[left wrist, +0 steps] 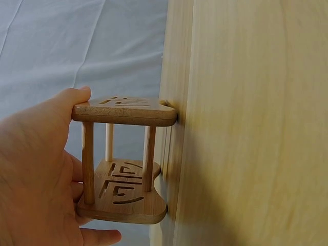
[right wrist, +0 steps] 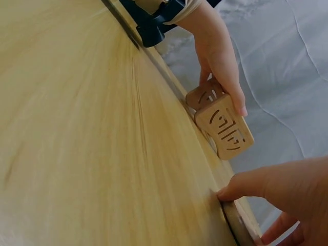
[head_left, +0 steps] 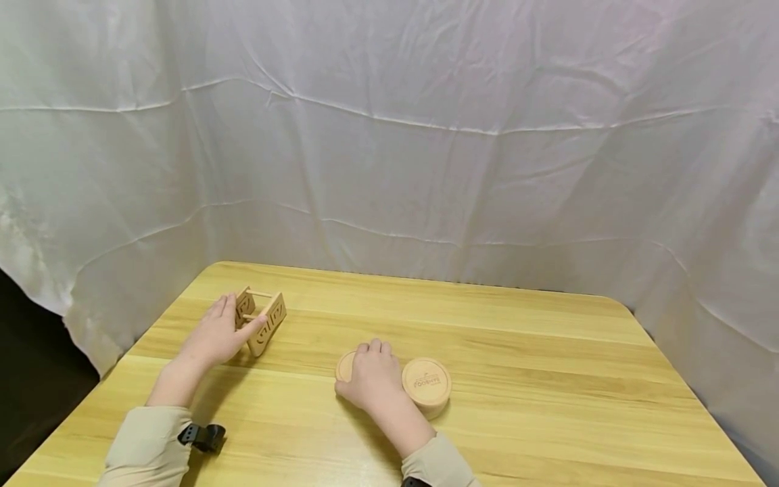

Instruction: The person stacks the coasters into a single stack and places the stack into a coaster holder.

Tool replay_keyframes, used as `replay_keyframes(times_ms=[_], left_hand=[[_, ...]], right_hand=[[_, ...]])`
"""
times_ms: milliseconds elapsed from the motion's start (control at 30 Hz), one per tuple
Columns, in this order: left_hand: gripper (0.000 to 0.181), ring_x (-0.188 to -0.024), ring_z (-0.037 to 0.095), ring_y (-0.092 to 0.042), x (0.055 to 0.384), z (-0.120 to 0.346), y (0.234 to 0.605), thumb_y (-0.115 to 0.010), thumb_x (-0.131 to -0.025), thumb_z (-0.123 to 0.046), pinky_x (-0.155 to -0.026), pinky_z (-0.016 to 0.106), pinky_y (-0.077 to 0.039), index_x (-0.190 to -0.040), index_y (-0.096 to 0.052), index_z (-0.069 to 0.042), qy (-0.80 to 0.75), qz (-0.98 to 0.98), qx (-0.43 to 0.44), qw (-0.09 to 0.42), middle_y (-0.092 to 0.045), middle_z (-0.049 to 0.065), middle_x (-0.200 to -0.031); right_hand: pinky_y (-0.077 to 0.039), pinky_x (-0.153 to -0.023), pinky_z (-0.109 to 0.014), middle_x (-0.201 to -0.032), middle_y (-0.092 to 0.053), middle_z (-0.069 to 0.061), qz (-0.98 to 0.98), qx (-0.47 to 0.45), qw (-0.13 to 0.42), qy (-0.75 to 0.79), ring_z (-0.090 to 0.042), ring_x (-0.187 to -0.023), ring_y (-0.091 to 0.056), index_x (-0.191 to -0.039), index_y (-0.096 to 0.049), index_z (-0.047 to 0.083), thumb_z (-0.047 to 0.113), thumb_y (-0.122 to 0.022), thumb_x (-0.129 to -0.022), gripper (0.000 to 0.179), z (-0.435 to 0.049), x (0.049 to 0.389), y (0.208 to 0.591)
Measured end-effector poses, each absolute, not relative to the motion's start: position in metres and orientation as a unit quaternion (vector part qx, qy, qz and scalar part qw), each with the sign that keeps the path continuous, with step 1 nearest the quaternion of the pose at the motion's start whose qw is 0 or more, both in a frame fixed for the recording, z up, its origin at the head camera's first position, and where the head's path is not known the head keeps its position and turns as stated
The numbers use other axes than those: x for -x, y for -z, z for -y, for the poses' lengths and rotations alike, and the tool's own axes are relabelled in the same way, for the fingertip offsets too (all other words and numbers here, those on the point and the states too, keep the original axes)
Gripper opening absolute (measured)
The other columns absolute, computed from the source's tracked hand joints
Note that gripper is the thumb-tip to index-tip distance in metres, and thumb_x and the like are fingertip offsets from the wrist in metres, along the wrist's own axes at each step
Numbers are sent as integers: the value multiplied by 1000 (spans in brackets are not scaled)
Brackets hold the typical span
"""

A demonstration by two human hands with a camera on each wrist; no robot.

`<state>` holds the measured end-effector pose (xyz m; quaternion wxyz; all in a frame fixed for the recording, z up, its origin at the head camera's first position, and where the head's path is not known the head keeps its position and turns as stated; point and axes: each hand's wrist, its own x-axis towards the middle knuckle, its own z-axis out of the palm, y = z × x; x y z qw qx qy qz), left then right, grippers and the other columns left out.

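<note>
A small wooden coaster rack (head_left: 276, 316) with cut-out side panels and round rods stands at the left of the table. My left hand (head_left: 216, 335) grips it across the two panels, thumb on one side and fingers on the other. The left wrist view shows nothing between the panels of the rack (left wrist: 123, 207). Near the table's middle, my right hand (head_left: 377, 379) holds a round wooden coaster (head_left: 345, 366) by its rim, covering most of it. In the right wrist view the thumb touches the coaster's edge (right wrist: 240, 225). A stack of round coasters (head_left: 427, 383) with printed lettering stands right beside that hand.
The light wood-grain table (head_left: 548, 352) has rounded far corners. A pale cloth curtain (head_left: 389, 169) hangs behind it and along both sides. A black wrist strap (head_left: 203, 437) sits on the left sleeve.
</note>
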<state>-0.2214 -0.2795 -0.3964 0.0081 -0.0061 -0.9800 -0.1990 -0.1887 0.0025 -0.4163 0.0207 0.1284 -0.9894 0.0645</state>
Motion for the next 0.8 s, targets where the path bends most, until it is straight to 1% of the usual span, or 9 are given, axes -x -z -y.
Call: replay_keyframes(times_ms=[133, 333, 433, 567, 800], left_hand=[[103, -140, 61, -9, 221, 280, 397, -34, -96, -66, -117, 67, -12, -148, -2, 17, 199, 980, 6, 6, -3, 44, -152], [104, -140, 61, -10, 222, 280, 398, -33, -96, -67, -117, 67, -13, -149, -1, 17, 197, 980, 6, 6, -4, 43, -152], [104, -140, 60, -9, 223, 281, 398, -33, -96, -67, -117, 67, -12, -149, -1, 17, 197, 980, 7, 7, -3, 43, -152], [104, -140, 60, -9, 224, 280, 396, -33, -96, -68, -117, 66, -12, -148, -1, 17, 198, 980, 8, 9, -3, 43, -152], [103, -140, 61, -10, 222, 280, 398, -34, -97, -66, -117, 67, -13, -148, -2, 17, 193, 981, 8, 8, -4, 43, -152]], right_hand=[[-53, -82, -36, -104, -55, -14, 989, -136, 29, -59, -26, -98, -51, -116, -58, 0, 56, -70, -73, 71, -2, 190, 417], [-50, -94, -37, -109, -56, -14, 986, -148, 39, -59, -26, -105, -52, -122, -56, 3, 60, -70, -73, 77, -1, 190, 418], [-50, -96, -38, -110, -56, -14, 985, -155, 48, -62, -27, -107, -53, -124, -56, 3, 61, -69, -73, 78, 0, 190, 417], [-50, -94, -38, -108, -57, -13, 981, -167, 67, -66, -26, -105, -53, -123, -56, 3, 60, -68, -73, 78, 2, 191, 415], [-51, -84, -35, -101, -56, -9, 977, -184, 85, -57, -23, -96, -52, -117, -57, 4, 61, -66, -72, 73, 1, 191, 411]])
